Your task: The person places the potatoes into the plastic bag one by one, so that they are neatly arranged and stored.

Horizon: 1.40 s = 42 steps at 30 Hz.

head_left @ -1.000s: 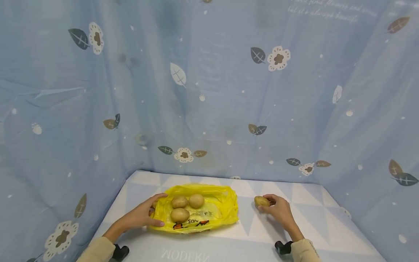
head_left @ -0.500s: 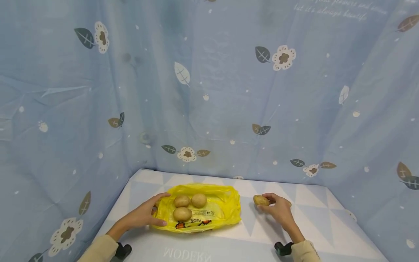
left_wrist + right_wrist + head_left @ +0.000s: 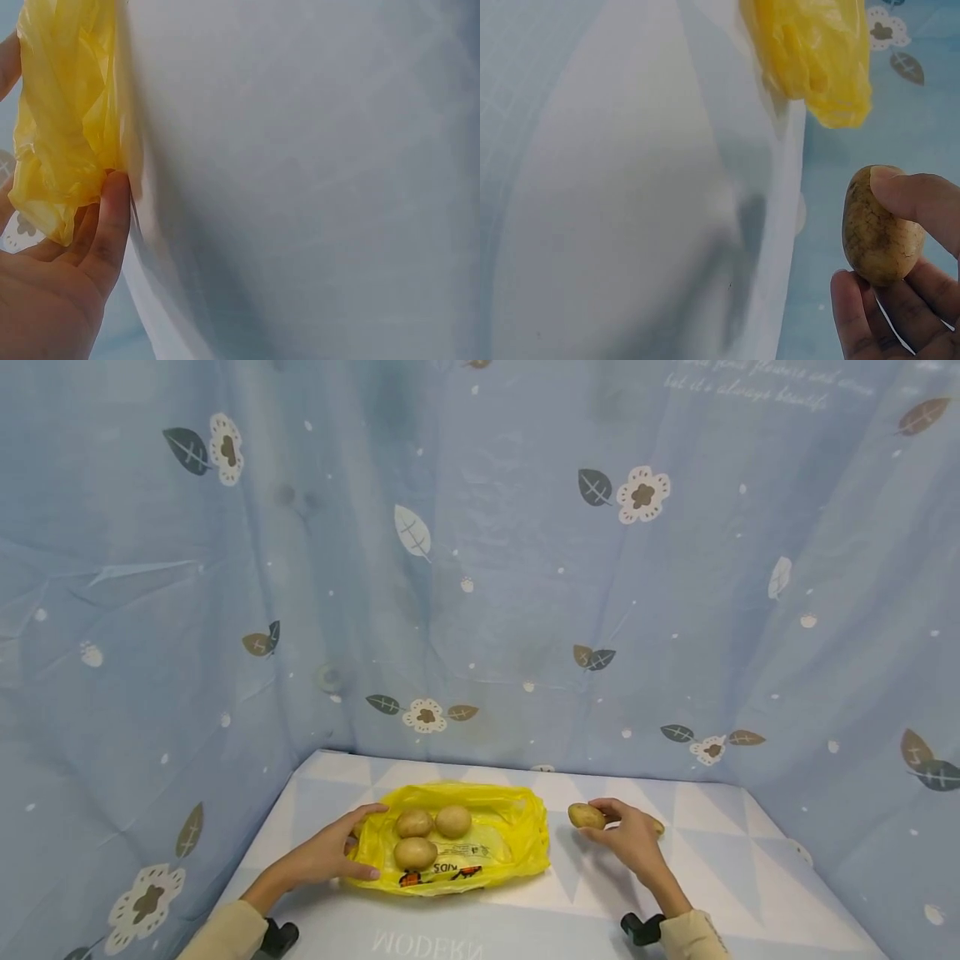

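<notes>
A yellow plastic bag (image 3: 517, 847) lies spread on the table with its opening facing up. Inside, towards its left end, are three potatoes (image 3: 415, 854). My left hand (image 3: 324, 856) holds the bag's left end, thumb on the near side and fingers on the far side. Crumpled bag film (image 3: 60, 112) fills its grasp in the left wrist view. To the right of the bag, my right hand (image 3: 632, 842) pinches another potato (image 3: 881, 232) between thumb and fingers. The potato's skin shows dark marks.
Another potato (image 3: 658, 827) shows partly behind the right hand. The table (image 3: 720, 860) has a pale cloth with triangles and printed lettering. Blue patterned curtain (image 3: 510, 568) rises behind it and at both sides. A dark camera mount sits on each wrist.
My right hand has shifted slightly left towards the bag with its potato, and the potato behind it has come into sight. The left hand stays at the bag's left end.
</notes>
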Each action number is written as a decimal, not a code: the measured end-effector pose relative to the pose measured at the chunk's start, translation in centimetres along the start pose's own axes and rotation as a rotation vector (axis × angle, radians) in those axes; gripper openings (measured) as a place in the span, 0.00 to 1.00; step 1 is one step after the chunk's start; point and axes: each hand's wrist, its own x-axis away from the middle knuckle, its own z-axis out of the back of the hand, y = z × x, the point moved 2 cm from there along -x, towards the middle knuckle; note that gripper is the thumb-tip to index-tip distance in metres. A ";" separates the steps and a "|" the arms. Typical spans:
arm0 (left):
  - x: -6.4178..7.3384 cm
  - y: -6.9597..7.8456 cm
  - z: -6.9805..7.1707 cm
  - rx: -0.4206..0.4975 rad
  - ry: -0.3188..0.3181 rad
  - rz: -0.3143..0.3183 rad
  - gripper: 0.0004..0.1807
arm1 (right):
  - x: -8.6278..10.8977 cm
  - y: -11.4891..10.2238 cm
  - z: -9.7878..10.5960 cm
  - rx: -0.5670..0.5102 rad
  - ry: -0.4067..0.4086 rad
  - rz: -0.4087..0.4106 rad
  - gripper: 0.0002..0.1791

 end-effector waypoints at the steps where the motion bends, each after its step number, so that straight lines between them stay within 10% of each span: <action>1: 0.1 0.0 0.0 0.002 0.001 0.002 0.54 | 0.0 -0.1 -0.1 -0.005 -0.002 0.007 0.29; 42: -0.2 -0.4 0.2 0.039 -0.023 -0.010 0.54 | 0.7 -5.2 -3.9 -0.108 -0.112 0.114 0.25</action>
